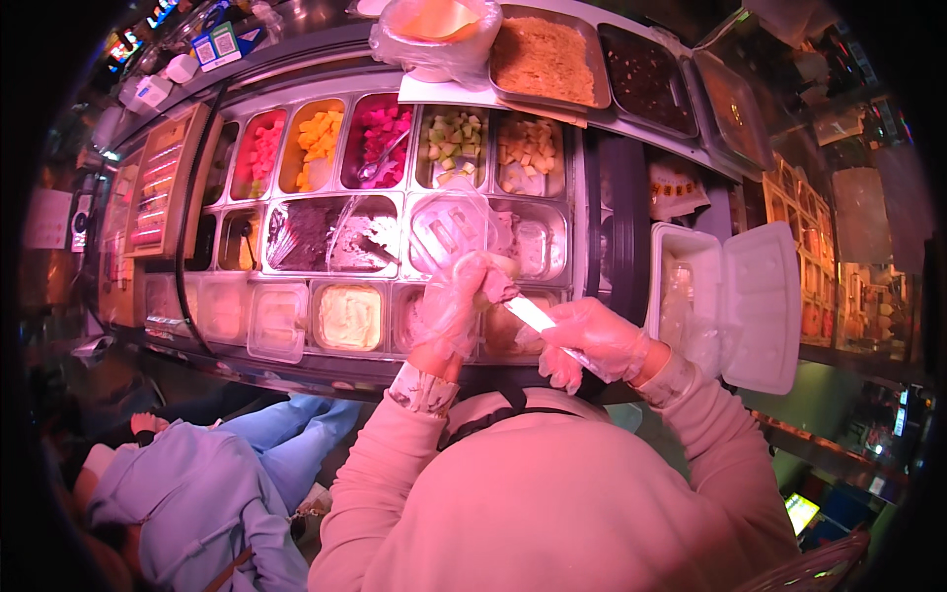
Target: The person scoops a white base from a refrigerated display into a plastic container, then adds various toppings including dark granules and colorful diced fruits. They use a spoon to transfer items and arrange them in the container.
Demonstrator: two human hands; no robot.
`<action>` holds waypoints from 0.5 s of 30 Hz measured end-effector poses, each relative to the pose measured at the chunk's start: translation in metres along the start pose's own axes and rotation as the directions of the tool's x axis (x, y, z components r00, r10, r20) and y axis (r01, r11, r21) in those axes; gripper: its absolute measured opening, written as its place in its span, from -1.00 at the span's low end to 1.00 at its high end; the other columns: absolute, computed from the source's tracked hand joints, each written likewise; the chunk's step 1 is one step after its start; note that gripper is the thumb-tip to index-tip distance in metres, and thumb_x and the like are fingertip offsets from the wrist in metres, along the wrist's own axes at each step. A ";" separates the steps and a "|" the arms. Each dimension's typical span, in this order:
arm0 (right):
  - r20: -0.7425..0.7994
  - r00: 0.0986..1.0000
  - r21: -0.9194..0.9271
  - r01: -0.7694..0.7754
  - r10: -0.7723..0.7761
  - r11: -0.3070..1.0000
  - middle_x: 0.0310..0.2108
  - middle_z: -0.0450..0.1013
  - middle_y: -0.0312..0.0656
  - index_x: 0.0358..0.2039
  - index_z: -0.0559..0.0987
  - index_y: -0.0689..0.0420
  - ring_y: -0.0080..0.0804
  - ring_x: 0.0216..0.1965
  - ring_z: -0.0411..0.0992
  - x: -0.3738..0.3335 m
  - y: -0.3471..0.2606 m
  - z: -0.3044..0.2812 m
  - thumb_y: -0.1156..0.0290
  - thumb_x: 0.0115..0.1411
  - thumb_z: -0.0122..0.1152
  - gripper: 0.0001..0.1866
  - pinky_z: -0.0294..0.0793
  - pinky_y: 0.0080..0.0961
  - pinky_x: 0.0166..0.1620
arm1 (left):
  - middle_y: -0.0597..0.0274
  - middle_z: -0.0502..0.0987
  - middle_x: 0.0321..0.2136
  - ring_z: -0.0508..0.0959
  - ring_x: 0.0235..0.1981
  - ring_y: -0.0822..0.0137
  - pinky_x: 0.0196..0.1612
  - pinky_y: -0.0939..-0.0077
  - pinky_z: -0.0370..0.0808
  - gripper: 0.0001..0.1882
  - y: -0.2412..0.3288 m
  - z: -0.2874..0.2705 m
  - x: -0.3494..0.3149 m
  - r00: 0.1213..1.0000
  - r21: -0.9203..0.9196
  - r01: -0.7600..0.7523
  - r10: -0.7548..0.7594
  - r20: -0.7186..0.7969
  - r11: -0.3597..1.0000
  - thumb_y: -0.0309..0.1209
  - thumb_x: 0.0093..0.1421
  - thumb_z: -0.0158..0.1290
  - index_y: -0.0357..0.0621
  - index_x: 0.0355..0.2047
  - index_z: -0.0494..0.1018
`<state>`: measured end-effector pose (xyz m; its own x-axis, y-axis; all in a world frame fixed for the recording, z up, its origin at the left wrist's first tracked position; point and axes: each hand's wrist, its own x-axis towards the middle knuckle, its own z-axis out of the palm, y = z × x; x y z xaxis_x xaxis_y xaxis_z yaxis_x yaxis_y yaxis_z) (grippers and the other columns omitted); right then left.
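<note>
Presently: one white spatula (533, 314), clamped in the gloved right hand (602, 340), blade slanting up and leftward, tip meeting a small paste-smeared piece (500, 286); this piece is closed in the curled fingers of the gloved left hand (456, 306), apparently to steady it against the blade, its full shape hidden. Pale cream (348, 318): front row, left of the hands. Yellow cubes (318, 138) and green cubes (454, 138): back row, each kind apart, presumably to keep them unmixed. White foam box (688, 242): right side, lid open, probably for quick reach. Left forearm: rising from below, wrist nearly straight. Right forearm: angled in from lower right, fingers wrapped over the handle
</note>
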<state>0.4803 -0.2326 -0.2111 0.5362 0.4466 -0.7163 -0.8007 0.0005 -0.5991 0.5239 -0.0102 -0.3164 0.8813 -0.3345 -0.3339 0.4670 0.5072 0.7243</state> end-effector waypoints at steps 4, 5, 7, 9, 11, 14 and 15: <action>0.007 0.999 0.028 0.051 -0.051 0.998 -0.43 0.62 0.05 0.10 0.53 0.41 -0.30 -0.59 0.62 -0.006 0.008 0.023 0.24 0.46 0.17 -0.56 0.62 -0.46 -0.57 | 0.32 0.55 -0.37 0.53 -0.34 0.45 -0.25 0.60 0.45 -0.60 0.009 0.008 -0.017 1.000 -0.151 -0.012 0.010 -0.013 0.988 -0.20 0.51 -0.04 -0.33 -0.16 0.61; 0.015 0.997 0.060 0.070 -0.071 0.996 -0.43 0.62 0.05 0.11 0.52 0.42 -0.30 -0.60 0.61 -0.007 0.013 0.025 0.25 0.47 0.15 -0.55 0.61 -0.46 -0.58 | 0.29 0.60 -0.32 0.59 -0.30 0.42 -0.21 0.54 0.51 -0.59 0.021 0.017 -0.025 0.997 -0.199 0.038 -0.050 -0.056 0.979 -0.18 0.52 -0.03 -0.34 -0.13 0.60; 0.020 0.996 0.067 0.080 -0.082 0.994 -0.43 0.62 0.06 0.12 0.49 0.41 -0.31 -0.61 0.60 -0.008 0.019 0.031 0.25 0.48 0.13 -0.56 0.59 -0.46 -0.60 | 0.23 0.63 -0.26 0.63 -0.24 0.38 -0.16 0.48 0.56 -0.56 0.016 0.011 -0.029 0.989 -0.334 0.054 -0.095 -0.110 0.941 -0.15 0.53 -0.03 -0.36 -0.08 0.58; 0.020 0.998 0.015 0.064 -0.064 0.998 -0.43 0.62 0.06 0.11 0.47 0.38 -0.33 -0.63 0.59 -0.009 0.022 0.041 0.27 0.49 0.10 -0.59 0.58 -0.46 -0.62 | 0.16 0.66 -0.16 0.66 -0.15 0.31 -0.01 0.38 0.60 -0.54 -0.006 -0.020 -0.030 0.992 -0.249 0.020 -0.050 -0.118 0.968 -0.12 0.54 -0.02 -0.36 0.02 0.56; -0.013 0.999 0.050 0.041 -0.041 0.998 -0.44 0.63 0.04 0.13 0.49 0.35 -0.39 -0.66 0.57 -0.012 0.024 0.048 0.28 0.48 0.11 -0.60 0.53 -0.51 -0.67 | 0.14 0.64 -0.10 0.65 -0.11 0.30 0.03 0.36 0.59 -0.55 -0.002 -0.011 -0.042 0.997 -0.274 -0.041 0.021 -0.077 0.961 -0.14 0.53 0.00 -0.35 0.06 0.55; -0.084 0.996 0.048 0.011 -0.007 0.999 -0.50 0.60 -0.04 0.06 0.51 0.32 -0.47 -0.74 0.47 -0.019 0.018 0.061 0.26 0.48 0.13 -0.64 0.41 -0.56 -0.75 | 0.15 0.59 -0.01 0.60 -0.05 0.35 0.08 0.40 0.54 -0.62 0.004 0.009 -0.059 0.979 -0.279 -0.203 0.185 -0.089 0.939 -0.37 0.44 0.13 -0.30 0.18 0.48; -0.086 0.996 0.049 -0.002 0.006 0.999 -0.51 0.59 -0.06 0.03 0.51 0.30 -0.49 -0.76 0.45 -0.020 0.017 0.063 0.25 0.48 0.13 -0.66 0.38 -0.57 -0.76 | 0.16 0.58 -0.02 0.59 -0.05 0.37 0.06 0.42 0.53 -0.60 0.004 0.016 -0.065 0.968 -0.189 -0.244 0.226 -0.113 0.951 -0.44 0.40 0.16 -0.27 0.20 0.46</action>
<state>0.4390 -0.1855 -0.1843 0.5523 0.3683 -0.7479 -0.8138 0.0438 -0.5794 0.4674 0.0013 -0.2820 0.9665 -0.1191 -0.2274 0.2426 0.7141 0.6567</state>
